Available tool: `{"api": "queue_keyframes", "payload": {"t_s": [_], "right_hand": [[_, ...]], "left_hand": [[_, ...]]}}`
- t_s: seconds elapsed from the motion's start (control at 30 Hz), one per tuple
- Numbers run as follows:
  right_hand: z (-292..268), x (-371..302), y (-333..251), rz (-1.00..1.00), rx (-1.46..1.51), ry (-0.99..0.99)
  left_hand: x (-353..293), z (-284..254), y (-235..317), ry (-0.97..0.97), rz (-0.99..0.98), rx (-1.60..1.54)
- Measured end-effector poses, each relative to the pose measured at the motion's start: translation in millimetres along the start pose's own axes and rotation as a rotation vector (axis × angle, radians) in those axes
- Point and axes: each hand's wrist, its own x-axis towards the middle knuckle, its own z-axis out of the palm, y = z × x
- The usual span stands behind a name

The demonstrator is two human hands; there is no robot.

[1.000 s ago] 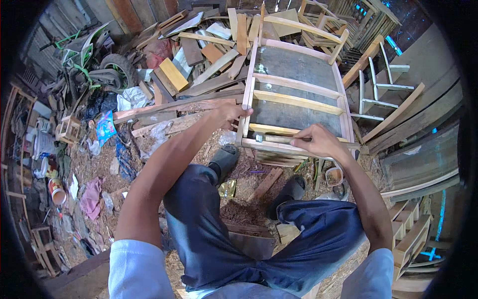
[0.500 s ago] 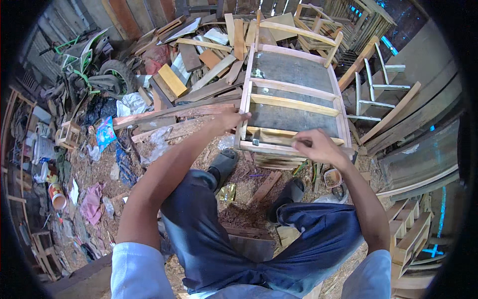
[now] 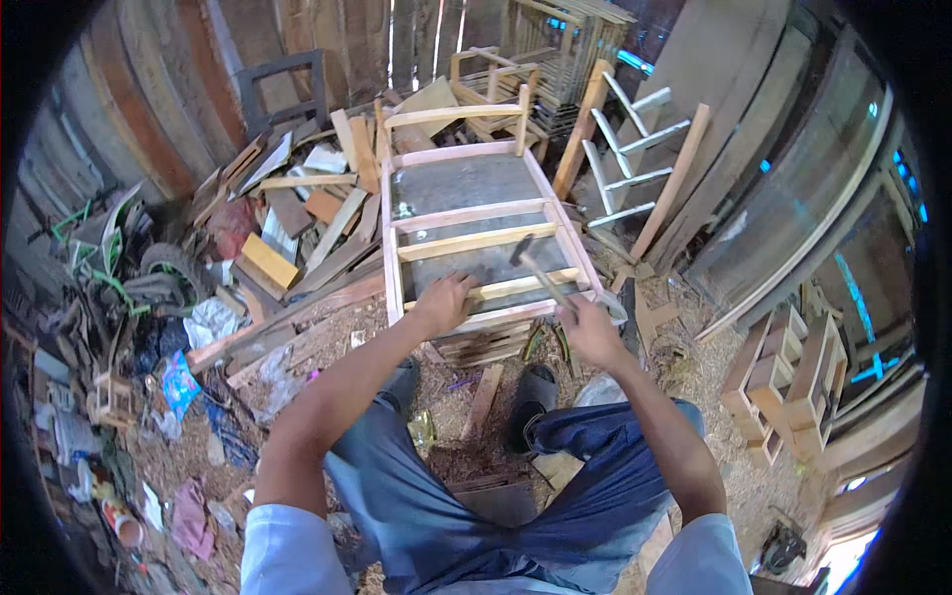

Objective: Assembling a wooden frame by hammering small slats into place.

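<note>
A pale wooden frame (image 3: 474, 214) with crosswise slats lies in front of me over a dark, scuffed panel. My left hand (image 3: 443, 303) is at the near part of this frame, fingers curled at the left portion of the nearest inner slat (image 3: 521, 288). Whether a nail sits beneath those fingertips is hidden. In my right hand (image 3: 591, 331), closed round the lower handle, is a hammer (image 3: 543, 276). Its dark head is raised over the frame, pointing away and slightly left, apart from the slats.
Scrap boards (image 3: 322, 213) are heaped behind and left of the frame, near a green-trimmed motorbike (image 3: 114, 248). White-edged wooden pieces (image 3: 635, 149) lean at the back right. Small wooden box frames (image 3: 783, 382) stand at the right. Shavings and litter cover the floor.
The view has turned right. My left hand has moved from the frame's left rail to the nearest inner slat. The hammer's head has swung from low near that slat to point up and away.
</note>
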Motion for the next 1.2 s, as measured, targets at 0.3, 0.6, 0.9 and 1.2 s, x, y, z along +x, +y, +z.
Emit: {"api": "queue_keyframes", "payload": {"t_s": [0.3, 0.6, 0.9, 1.2], "right_hand": [[-14, 13, 72, 0.439, 0.257, 0.018], [1, 66, 8, -0.132, 0.001, -0.111], [43, 69, -46, -0.606, -0.116, -0.299], [48, 69, -68, -0.730, -0.032, -0.378]], "left_hand": [[-7, -11, -35, 0.132, 0.044, 0.198], [-60, -25, -95, 0.260, -0.767, -0.255], [-76, -18, -78, -0.156, -0.868, -1.111], [-77, -20, -82, -0.075, -0.941, -1.179]]}}
